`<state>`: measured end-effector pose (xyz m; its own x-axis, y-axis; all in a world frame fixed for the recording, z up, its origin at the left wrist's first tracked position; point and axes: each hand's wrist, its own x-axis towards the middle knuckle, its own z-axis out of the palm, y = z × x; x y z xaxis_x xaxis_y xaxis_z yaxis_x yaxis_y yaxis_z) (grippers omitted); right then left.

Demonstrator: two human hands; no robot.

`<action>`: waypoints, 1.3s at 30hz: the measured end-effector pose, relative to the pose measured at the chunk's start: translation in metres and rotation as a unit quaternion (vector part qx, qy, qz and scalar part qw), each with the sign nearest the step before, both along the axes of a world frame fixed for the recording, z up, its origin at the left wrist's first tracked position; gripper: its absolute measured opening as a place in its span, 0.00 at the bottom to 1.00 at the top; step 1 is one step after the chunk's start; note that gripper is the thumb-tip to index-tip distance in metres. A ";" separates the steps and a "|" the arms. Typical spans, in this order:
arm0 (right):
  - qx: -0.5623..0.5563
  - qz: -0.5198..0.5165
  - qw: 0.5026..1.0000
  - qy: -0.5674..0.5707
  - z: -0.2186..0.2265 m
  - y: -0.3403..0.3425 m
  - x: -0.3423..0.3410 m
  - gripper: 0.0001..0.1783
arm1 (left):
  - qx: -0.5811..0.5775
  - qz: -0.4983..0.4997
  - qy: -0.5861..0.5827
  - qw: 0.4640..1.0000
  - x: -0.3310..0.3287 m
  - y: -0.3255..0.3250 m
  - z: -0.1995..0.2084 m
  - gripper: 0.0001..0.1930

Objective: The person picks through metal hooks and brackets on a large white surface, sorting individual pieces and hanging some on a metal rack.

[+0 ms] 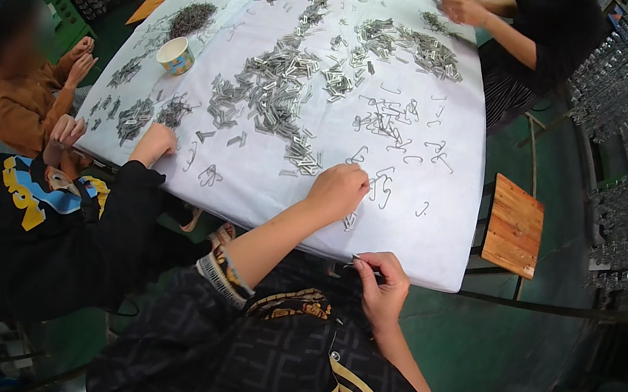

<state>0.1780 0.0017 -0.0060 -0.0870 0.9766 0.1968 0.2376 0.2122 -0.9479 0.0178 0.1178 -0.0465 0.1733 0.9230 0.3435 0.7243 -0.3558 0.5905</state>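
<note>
Our right hand (pixel 384 288) pinches a small metal piece (pixel 355 259); we can't tell if our left hand (pixel 338 193) pinches anything. Big piles of metal bits (pixel 273 96) seem left.

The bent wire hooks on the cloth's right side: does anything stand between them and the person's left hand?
Nothing visible does: the left hand is right beside the nearest bent wire hooks on the white cloth.
</note>
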 end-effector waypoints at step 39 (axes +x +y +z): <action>-0.021 -0.026 0.999 -0.007 -0.005 -0.002 -0.006 0.04 | -0.197 -0.083 -0.349 0.913 -0.011 -0.104 0.053 0.03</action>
<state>0.1721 -0.0003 -0.0113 -0.0385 0.9871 0.1552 0.2605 0.1599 -0.9522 0.0065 0.0141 0.0064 0.1878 0.9796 0.0714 0.0787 -0.0875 0.9931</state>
